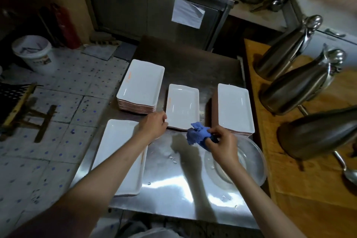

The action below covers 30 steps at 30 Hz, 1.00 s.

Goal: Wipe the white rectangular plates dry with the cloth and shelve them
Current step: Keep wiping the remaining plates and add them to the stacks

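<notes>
Left hand (154, 124): fingers curled on near-left corner of white rectangular ceramic plate (183, 107), centre of wet steel table (173, 189). Right hand (222, 146): grips bunched blue cloth (197, 135). Plate: likely stiff, breakable, slippery wet; hold by raised rim.

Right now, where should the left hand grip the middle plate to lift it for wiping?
Grip the middle plate by its near-left corner rim, coming from the left, where the left hand already touches it. The raised rim probably gives purchase; the right hand holds the cloth.
</notes>
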### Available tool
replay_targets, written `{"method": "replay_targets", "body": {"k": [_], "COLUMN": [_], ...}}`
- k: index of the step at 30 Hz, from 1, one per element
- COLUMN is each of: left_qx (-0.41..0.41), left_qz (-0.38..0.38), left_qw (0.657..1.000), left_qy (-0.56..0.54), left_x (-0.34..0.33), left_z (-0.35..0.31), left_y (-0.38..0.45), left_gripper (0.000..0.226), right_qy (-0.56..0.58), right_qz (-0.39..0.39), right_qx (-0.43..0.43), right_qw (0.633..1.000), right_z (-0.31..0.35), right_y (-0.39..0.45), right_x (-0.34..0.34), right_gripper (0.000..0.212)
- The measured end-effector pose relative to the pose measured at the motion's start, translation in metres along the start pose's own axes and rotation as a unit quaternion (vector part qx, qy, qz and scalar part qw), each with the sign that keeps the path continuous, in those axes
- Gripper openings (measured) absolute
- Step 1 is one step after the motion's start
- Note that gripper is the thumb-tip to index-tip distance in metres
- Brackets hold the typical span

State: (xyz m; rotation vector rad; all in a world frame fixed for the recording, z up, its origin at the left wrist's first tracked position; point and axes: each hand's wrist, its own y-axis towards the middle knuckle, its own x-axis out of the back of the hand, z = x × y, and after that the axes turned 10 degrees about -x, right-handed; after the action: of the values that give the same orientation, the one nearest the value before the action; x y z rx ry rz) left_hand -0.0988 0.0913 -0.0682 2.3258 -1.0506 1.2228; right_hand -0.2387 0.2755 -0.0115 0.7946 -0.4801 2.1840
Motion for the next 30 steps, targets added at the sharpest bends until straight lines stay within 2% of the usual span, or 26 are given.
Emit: {"method": "replay_targets", "body": {"k": [2,6,12,18,30], "left_qx": [0.017,0.030,0.088,0.126,0.073], "left_qz": [0.033,0.096,0.126,0.110,0.100], "left_qw": [0.998,0.989,0.985,0.986,0.990], "left_qy": [0.047,0.110,0.080,0.003,-0.071], "left_x": [-0.004,-0.011,-0.024,-0.040,-0.053], "left_z": [0.001,0.002,0.007,0.016,0.018], "left_y": [0.016,0.039,0.061,0.073,0.085], "left_gripper": [0.026,0.052,0.064,0.063,0.044], "right_qy": [0.006,0.004,0.006,0.011,0.019], "right_qz": [-0.009,-0.023,-0.042,-0.055,-0.059], "right_qx": [-0.012,-0.017,-0.030,-0.047,-0.089], "right_qw": [1.000,1.000,0.999,0.997,0.994], "right_z": [-0.005,-0.010,-0.015,-0.019,-0.032], "right_y": [0.002,0.004,0.009,0.013,0.013], "right_x": [0.002,0.003,0.002,0.002,0.000], "right_gripper": [0.019,0.019,0.022,0.030,0.028]}}
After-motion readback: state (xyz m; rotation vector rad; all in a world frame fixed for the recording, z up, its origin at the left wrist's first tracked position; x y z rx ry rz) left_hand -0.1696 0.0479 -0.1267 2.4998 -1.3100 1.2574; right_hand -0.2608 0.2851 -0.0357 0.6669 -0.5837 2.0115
